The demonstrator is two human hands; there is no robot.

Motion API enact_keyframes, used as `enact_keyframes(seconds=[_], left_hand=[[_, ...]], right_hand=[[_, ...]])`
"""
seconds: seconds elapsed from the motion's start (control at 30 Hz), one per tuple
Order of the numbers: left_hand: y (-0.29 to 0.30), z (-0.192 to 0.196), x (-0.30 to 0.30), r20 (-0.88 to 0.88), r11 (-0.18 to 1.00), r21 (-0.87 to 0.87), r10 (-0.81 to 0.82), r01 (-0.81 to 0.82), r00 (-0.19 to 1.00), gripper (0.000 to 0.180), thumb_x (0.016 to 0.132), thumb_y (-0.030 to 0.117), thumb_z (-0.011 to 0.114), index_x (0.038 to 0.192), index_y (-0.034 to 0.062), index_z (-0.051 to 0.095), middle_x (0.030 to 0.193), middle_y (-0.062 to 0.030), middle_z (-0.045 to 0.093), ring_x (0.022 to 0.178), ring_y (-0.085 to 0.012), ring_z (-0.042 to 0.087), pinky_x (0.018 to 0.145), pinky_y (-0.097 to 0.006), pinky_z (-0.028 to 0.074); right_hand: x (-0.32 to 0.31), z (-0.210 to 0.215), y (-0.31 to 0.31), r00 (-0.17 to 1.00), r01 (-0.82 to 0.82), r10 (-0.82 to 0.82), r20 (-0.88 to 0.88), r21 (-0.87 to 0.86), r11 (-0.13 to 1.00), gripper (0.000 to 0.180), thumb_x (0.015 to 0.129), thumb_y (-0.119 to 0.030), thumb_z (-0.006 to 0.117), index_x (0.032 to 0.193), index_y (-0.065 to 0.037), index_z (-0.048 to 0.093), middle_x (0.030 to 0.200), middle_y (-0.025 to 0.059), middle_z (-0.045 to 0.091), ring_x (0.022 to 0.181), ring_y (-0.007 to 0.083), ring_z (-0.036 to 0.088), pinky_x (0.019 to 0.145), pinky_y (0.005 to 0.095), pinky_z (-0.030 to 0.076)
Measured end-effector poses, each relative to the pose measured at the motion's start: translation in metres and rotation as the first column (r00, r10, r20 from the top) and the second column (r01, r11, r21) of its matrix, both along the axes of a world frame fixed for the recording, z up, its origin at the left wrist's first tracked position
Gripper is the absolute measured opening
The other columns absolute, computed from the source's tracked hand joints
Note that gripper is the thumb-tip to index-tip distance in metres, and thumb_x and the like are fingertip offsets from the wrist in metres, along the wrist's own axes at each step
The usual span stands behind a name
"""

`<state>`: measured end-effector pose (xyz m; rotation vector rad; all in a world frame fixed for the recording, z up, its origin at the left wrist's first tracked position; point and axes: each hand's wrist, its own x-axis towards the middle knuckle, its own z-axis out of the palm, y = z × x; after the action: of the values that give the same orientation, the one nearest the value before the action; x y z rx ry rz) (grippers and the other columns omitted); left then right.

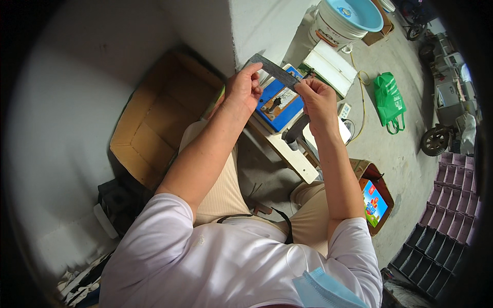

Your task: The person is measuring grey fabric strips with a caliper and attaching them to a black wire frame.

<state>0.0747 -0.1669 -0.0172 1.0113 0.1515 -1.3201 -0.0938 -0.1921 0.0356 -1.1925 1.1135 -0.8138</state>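
A dark grey flat strip (277,73), like webbing or a strap, is stretched between my two hands. My left hand (245,87) pinches it near its upper left end. My right hand (319,100) pinches it farther along, and the rest of the strip hangs below that hand in a curled loop. Just beneath the strip stands a blue box-shaped device (288,117) with a worn metal plate and a dark fitting on top. It rests on a pale narrow bench (295,163) in front of my knees.
A large cardboard box (154,123) stands at left against the wall. Beyond the bench are a white panel (328,68), a bucket (328,31) with a light-blue basin (362,15), and a yellow cord. A green bag (390,100) lies right; a smaller carton (386,192) sits near my right arm.
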Motion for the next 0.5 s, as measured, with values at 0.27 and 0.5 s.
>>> enact_keyframes(seconds=[0.27, 0.5], left_hand=[[-0.0051, -0.0081, 0.0025, -0.049, 0.998, 0.027, 0.065, -0.064, 0.997, 0.022, 0.075, 0.012, 0.072, 0.073, 0.0128, 0.050, 0.067, 0.0026, 0.047, 0.048, -0.0065, 0.038, 0.047, -0.024, 0.034], [-0.0088, -0.0096, 0.0033, -0.099, 0.996, 0.021, 0.090, -0.089, 0.991, 0.020, 0.080, 0.012, 0.070, 0.074, 0.0135, 0.050, 0.062, 0.0032, 0.048, 0.044, -0.0061, 0.039, 0.043, -0.023, 0.034]], right_hand=[[0.0056, -0.0103, -0.0022, 1.000, 0.023, -0.023, -0.021, 0.030, 0.999, 0.007, 0.076, -0.008, 0.064, 0.071, -0.003, 0.062, 0.063, -0.0050, 0.051, 0.055, 0.0025, 0.038, 0.049, 0.0201, 0.027], [0.0045, -0.0050, -0.0019, 0.999, 0.025, -0.023, -0.034, 0.039, 0.999, 0.007, 0.077, -0.010, 0.065, 0.074, -0.004, 0.063, 0.063, -0.0053, 0.051, 0.053, 0.0023, 0.038, 0.047, 0.0200, 0.027]])
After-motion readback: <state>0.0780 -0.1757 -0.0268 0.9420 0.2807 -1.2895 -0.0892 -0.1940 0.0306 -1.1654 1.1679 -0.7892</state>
